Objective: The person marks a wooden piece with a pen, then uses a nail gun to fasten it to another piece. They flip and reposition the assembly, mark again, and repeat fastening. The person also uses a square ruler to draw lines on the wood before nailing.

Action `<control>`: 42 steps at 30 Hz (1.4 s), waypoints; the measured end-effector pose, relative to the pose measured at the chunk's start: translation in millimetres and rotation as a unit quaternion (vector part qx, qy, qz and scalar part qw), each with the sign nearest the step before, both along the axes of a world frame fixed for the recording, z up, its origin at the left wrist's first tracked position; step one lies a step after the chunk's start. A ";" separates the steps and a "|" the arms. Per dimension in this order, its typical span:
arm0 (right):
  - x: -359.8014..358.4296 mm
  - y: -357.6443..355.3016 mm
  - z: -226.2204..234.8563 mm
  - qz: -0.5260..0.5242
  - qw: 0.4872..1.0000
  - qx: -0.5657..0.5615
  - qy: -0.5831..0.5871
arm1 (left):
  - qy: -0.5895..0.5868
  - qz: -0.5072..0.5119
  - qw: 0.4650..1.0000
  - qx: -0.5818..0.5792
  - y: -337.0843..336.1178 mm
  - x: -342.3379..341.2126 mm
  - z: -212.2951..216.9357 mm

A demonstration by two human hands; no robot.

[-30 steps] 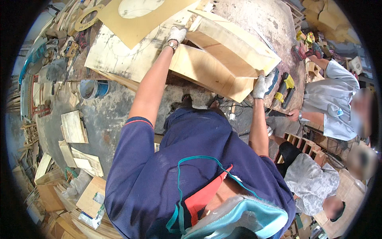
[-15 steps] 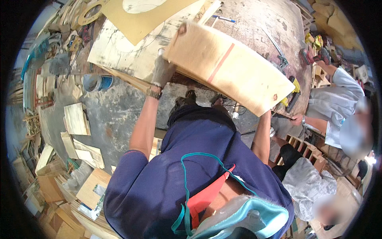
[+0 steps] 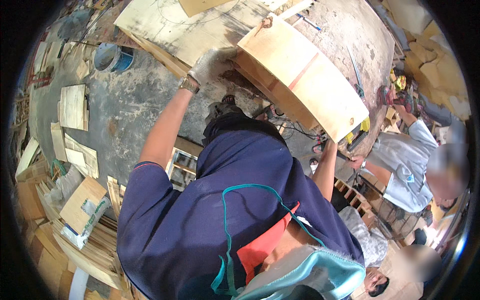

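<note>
A long wooden box [image 3: 305, 72] is in front of the person, by the near edge of the desk [image 3: 345, 25]. Part of it sticks out over the floor [image 3: 135, 95]. Its wide, pale side faces up, with a reddish stripe [image 3: 304, 71] across the middle and a dark knot near the right end. I can't tell if the box sits on the desk or is held up in the air.

The left hand [image 3: 212, 66] wears a grey-white glove, and there is a watch [image 3: 189, 84] on that wrist. The hand is right by the left end of the box — but it is blurry, so I can't tell if its fingers are grasping the wood or have let go. The right arm [image 3: 326, 170] goes up to the right end of the box. The right hand is hidden there, so I can't tell what its fingers do.

A big pale board [image 3: 195, 32] with black smudges is left of the box, with a tan sheet [image 3: 200, 6] on it. A blue pen [image 3: 310, 22] lies past the box. A yellow and black tool [image 3: 361, 131] peeks out by its right corner — near another person's hand [image 3: 356, 161].
</note>
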State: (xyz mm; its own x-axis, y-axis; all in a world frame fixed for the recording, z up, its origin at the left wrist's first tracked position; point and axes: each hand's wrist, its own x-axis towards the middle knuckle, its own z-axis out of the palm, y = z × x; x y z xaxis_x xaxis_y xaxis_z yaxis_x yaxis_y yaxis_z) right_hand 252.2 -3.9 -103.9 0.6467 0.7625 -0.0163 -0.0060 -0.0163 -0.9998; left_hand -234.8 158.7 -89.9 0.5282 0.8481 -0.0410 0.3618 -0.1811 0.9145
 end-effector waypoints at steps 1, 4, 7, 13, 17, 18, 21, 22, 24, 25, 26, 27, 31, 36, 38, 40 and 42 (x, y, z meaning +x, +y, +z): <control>-1.0 -0.7 0.8 -0.001 1.000 -0.003 0.000 | 0.057 -0.018 0.998 0.022 8.8 0.2 -1.8; -2.5 -6.1 3.5 -0.010 1.000 -0.010 0.007 | 0.072 -0.020 0.990 0.116 20.7 2.1 -2.8; -1.8 -4.2 3.0 -0.011 1.000 -0.005 0.012 | 0.111 -0.020 0.985 0.127 21.5 0.7 2.3; -5.1 1.7 1.7 -0.022 0.999 -0.005 0.026 | 0.118 -0.044 0.982 0.140 23.3 -1.4 9.7; -10.5 3.8 -2.4 -0.042 0.998 -0.011 0.038 | 0.146 -0.048 0.977 0.151 27.3 -5.8 6.7; -11.8 3.9 -5.7 -0.056 0.996 0.019 0.068 | 0.151 -0.048 0.975 0.157 28.6 -8.0 4.7; -5.6 5.1 -15.1 -0.025 0.998 -0.037 -0.034 | 0.186 -0.051 0.962 0.193 35.2 -13.1 -5.2; -4.5 6.3 -19.6 -0.013 0.998 -0.025 -0.057 | 0.198 -0.038 0.965 0.170 35.6 -15.7 -9.2; 1.7 9.2 -24.6 -0.006 0.993 -0.035 -0.112 | 0.173 -0.032 0.976 0.128 38.0 -19.3 -15.4; 4.6 10.7 -25.9 -0.013 0.976 -0.033 -0.214 | 0.140 -0.040 0.980 0.135 38.9 -20.3 -17.5; 7.1 12.0 -26.0 -0.032 0.947 -0.058 -0.314 | 0.100 -0.049 0.984 0.138 39.0 -20.9 -18.6; 8.8 13.1 -25.1 -0.013 0.962 -0.028 -0.270 | 0.095 -0.030 0.989 0.110 40.3 -20.4 -18.5; 12.3 15.5 -13.7 0.005 0.959 -0.035 -0.280 | -0.042 -0.022 0.999 -0.016 42.0 -17.3 -8.1; 14.2 10.3 -4.1 0.053 0.952 -0.043 -0.299 | 0.181 -0.051 0.964 0.189 42.6 -15.1 11.3; 15.3 10.0 -6.8 0.058 0.956 -0.052 -0.281 | 0.183 -0.057 0.966 0.176 38.7 -12.1 16.0; 16.2 10.4 -12.1 0.068 0.955 -0.078 -0.278 | 0.190 -0.051 0.957 0.212 33.4 -7.4 20.2; 14.6 11.0 -18.9 0.066 0.980 -0.036 -0.182 | 0.186 -0.043 0.955 0.226 27.3 -1.7 24.2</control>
